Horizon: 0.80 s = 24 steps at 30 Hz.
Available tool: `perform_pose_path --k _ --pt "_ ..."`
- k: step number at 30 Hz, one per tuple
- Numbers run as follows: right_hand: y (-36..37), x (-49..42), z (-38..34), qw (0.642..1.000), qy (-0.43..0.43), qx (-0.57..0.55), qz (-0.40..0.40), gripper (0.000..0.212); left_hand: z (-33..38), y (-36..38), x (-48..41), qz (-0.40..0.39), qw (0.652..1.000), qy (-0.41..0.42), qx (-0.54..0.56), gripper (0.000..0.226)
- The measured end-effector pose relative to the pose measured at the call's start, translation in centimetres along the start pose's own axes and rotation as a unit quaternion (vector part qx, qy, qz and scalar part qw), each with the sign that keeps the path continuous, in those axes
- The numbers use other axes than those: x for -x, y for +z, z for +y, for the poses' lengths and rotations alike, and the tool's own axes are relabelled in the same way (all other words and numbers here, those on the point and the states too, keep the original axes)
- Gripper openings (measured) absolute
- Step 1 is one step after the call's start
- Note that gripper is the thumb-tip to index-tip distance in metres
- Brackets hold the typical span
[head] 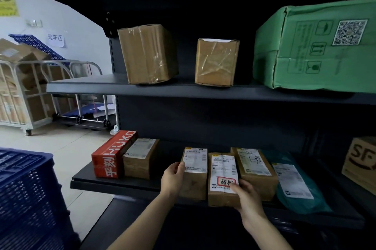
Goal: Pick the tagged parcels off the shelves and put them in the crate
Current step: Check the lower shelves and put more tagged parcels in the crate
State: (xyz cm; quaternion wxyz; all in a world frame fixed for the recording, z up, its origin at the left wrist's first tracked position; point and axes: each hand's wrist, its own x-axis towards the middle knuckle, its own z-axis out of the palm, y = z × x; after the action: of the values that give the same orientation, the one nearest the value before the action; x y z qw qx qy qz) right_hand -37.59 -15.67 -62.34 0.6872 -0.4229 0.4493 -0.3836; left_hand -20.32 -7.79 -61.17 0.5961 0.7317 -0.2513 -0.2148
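Dark metal shelving fills the view. On the upper shelf (101,86) two taped brown boxes (147,54) stand well apart from each other, with a large green carton (317,46) to their right. On the lower shelf (97,180), a red box (113,156) lies at the left end, touching a brown labelled box (140,158). A teal mailing bag (299,186) and a brown carton printed SF (360,160) lie at the right. A blue crate (26,188) stands on the floor at the lower left, well apart from both hands. Wire roll cages (24,90) full of cardboard stand by the far wall. The tagged parcel (222,180), whose white label bears a handwritten mark boxed in red, lies mid-shelf. It is wedged between a neighbouring parcel (194,174) on its left and a third parcel (256,170) on its right, touching or nearly touching both. Its front end stands a little proud of theirs, over the shelf edge. The right hand (247,196) grips its near right corner, thumb on the label beside the red mark, and its fingers reach down between it and the third parcel, where they are hidden. The left hand (173,176) holds the neighbouring parcel's left side, thumb curled onto its label.
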Motion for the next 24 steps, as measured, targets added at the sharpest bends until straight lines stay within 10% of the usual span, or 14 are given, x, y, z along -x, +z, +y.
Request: perform_pose_path --k 7,13,24 --pt "0.1 2.8 -2.3 0.997 -0.044 -0.052 -0.044 0.042 0.8 -6.3 -4.0 0.180 0.930 0.130 -0.292 0.053" --pt "1.1 4.2 -3.6 0.992 -0.063 -0.072 -0.082 0.043 -0.1 -9.4 -7.3 0.067 0.899 0.021 -0.432 0.071" --pt "3.5 6.8 -3.8 0.983 -0.079 -0.069 -0.148 0.023 -1.2 -9.2 -4.7 0.125 0.906 0.028 -0.403 0.064"
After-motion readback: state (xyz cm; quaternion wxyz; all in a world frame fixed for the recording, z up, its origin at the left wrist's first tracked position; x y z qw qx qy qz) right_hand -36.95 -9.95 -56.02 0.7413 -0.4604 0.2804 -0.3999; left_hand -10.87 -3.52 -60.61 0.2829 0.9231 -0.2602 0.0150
